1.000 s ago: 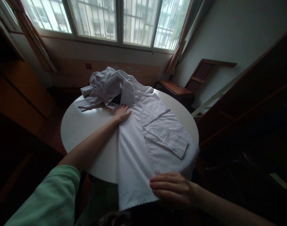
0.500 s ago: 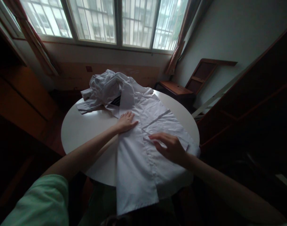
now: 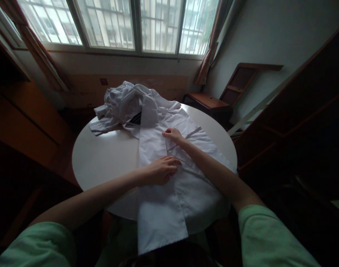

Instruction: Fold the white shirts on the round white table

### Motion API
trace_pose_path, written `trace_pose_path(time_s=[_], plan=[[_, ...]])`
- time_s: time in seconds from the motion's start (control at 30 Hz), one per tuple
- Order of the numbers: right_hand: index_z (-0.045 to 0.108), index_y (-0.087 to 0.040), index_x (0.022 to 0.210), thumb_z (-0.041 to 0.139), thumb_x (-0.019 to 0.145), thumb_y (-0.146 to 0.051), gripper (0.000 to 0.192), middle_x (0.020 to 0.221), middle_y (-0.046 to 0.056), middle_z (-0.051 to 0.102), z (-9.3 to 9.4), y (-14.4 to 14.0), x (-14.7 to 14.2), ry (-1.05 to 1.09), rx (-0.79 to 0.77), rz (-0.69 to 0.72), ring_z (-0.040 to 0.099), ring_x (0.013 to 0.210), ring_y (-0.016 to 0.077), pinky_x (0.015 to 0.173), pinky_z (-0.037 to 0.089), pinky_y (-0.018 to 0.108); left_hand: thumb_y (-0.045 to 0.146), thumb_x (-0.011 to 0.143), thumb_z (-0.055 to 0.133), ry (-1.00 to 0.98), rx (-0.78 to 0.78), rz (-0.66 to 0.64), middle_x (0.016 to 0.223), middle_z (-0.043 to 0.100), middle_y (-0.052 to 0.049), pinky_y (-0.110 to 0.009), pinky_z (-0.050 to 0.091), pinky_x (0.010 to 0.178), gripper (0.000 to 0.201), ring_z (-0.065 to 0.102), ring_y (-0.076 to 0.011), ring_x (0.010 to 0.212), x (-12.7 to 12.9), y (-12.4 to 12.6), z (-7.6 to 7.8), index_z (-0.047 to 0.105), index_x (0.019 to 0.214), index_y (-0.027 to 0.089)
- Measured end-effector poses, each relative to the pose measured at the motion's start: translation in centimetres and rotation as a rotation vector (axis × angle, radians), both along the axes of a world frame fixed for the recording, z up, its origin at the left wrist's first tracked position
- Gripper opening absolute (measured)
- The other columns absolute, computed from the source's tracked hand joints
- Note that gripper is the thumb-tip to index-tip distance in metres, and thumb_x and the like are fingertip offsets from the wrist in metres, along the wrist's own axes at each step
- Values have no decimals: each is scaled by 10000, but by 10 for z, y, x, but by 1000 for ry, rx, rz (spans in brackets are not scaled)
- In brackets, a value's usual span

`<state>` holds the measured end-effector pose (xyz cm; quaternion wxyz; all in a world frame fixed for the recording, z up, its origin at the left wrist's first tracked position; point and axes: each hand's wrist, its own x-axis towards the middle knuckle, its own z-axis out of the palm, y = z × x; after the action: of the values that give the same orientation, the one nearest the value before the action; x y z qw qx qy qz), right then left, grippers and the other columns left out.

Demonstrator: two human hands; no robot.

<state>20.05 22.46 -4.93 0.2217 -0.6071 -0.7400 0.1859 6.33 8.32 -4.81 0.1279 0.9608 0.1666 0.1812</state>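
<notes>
Smoothing step judged in hand: white cotton shirt [image 3: 163, 185] is pressed flat on round white surface [image 3: 102, 155] by left hand [image 3: 160, 170] and right hand [image 3: 173, 135], both open-palmed; a firm crease seems needed next.

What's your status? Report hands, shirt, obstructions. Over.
Left hand flat on white shirt, mid-panel. Right hand pressing shirt nearer the collar. Crumpled white clothes heaped on the round table beyond.

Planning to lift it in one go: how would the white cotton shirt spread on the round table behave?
The white shirt is probably floppy: its hem droops over the round white table. Likely light. Its folds may slip open once both hands lift.
</notes>
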Motion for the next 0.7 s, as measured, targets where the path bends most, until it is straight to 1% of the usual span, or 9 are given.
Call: trace_pose_path(time_s=[0.13,0.33,0.43,0.6,0.7], plan=[[704,-128,851,565,786,-342,263,784,40,692,-5,1,2,26,21,-6,596,694,130,590,378,196,36,630,475,-18,-17,18,1142,577,-90,-354,408,939,176,508,-199,1063,3,0,1,547,732,161],[695,-131,845,536,809,-316,247,803,45,696,-4,2,3,-10,12,-1,596,704,127,616,390,195,34,617,450,-41,-21,65,1146,574,-75,-347,421,905,242,514,-194,1027,5,-1,4,536,795,174],[692,-128,845,529,822,-305,241,819,51,699,-3,2,2,-30,10,-4,603,727,131,637,396,196,50,633,455,-25,-5,83,1155,565,-79,-344,416,913,239,515,-198,1021,9,-1,0,543,819,171],[663,-134,851,520,842,-307,224,893,74,688,1,-1,-1,-71,-1,-22,603,803,154,693,409,217,74,689,439,9,34,84,1157,560,-100,-359,381,970,258,496,-215,1073,13,-3,-9,561,902,152],[617,-125,943,516,847,-316,236,944,99,664,2,-5,-5,-96,8,-61,594,845,182,728,427,251,73,707,417,20,17,99,1207,543,-116,-368,358,1002,291,474,-216,1125,13,-6,-11,548,958,144]])
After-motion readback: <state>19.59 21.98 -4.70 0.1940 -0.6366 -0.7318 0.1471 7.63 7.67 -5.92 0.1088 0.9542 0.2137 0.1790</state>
